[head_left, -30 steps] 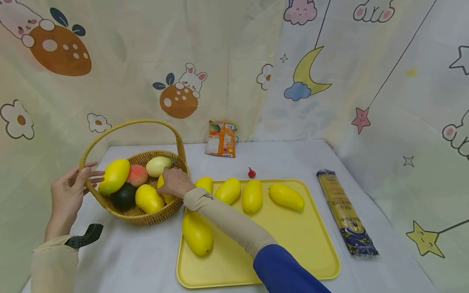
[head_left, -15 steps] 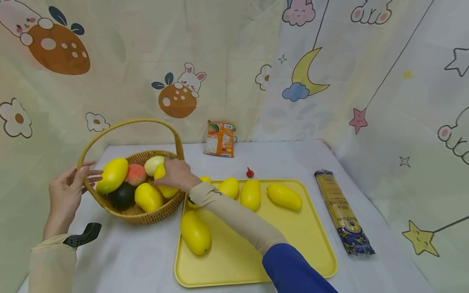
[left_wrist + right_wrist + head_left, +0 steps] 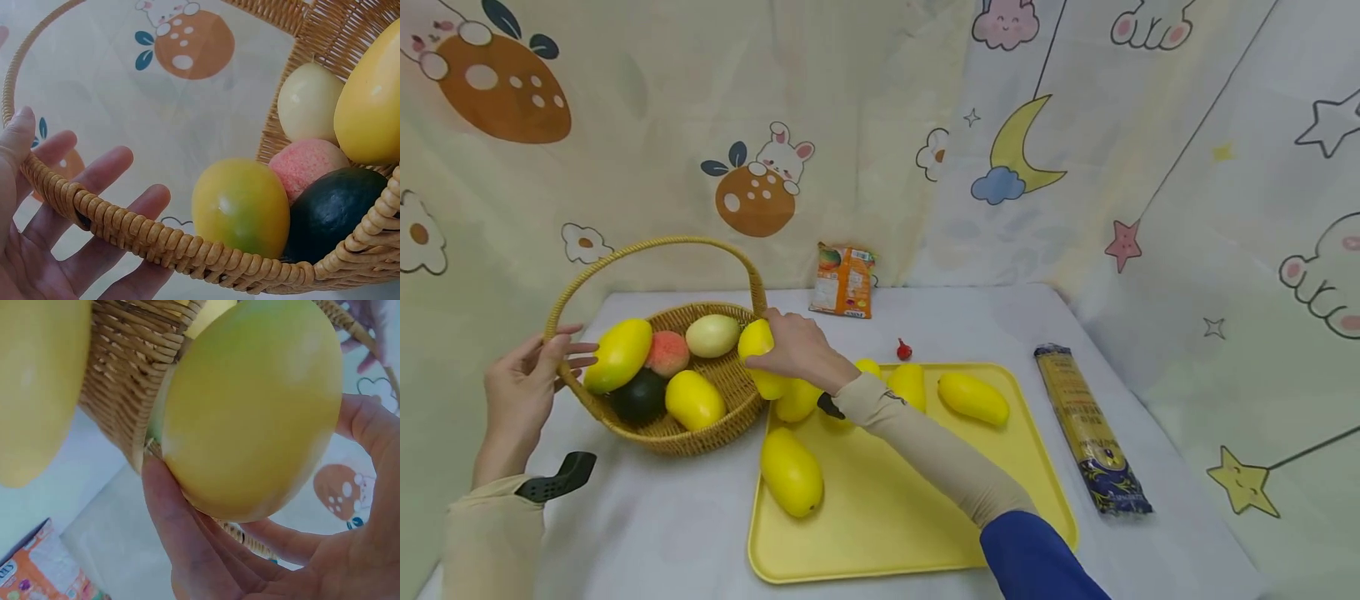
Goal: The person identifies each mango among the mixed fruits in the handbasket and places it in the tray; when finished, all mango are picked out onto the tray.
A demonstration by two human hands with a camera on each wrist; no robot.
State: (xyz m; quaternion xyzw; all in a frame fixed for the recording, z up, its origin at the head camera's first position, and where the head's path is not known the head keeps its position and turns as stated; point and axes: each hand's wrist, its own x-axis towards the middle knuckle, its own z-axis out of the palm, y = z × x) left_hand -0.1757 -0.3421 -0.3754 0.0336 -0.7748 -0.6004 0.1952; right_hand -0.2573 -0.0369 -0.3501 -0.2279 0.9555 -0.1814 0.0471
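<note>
My right hand (image 3: pixel 801 346) holds a yellow mango (image 3: pixel 757 343) at the right rim of the wicker basket (image 3: pixel 700 444); fingers and thumb wrap its sides in the right wrist view. At the basket's left, my left hand (image 3: pixel 523 383) has the handle (image 3: pixel 56 187) between its thumb and spread fingers. Inside the basket lie a yellow-green mango (image 3: pixel 619 357), a peach (image 3: pixel 667 354), a dark green avocado-like fruit (image 3: pixel 639 398), another yellow mango (image 3: pixel 696 400) and a pale green oval fruit (image 3: pixel 712 336).
A yellow tray (image 3: pixel 887 517) right of the basket bears several mangoes, one mango (image 3: pixel 792 472) near its left edge. My right forearm crosses it. Behind stand an orange snack packet (image 3: pixel 843 282) and a small red object (image 3: pixel 904 350). A spaghetti pack (image 3: pixel 1092 429) lies at right.
My right hand has carried the mango rightward, from inside the basket to its right rim. The left hand keeps its place at the handle. The head view has shifted slightly.
</note>
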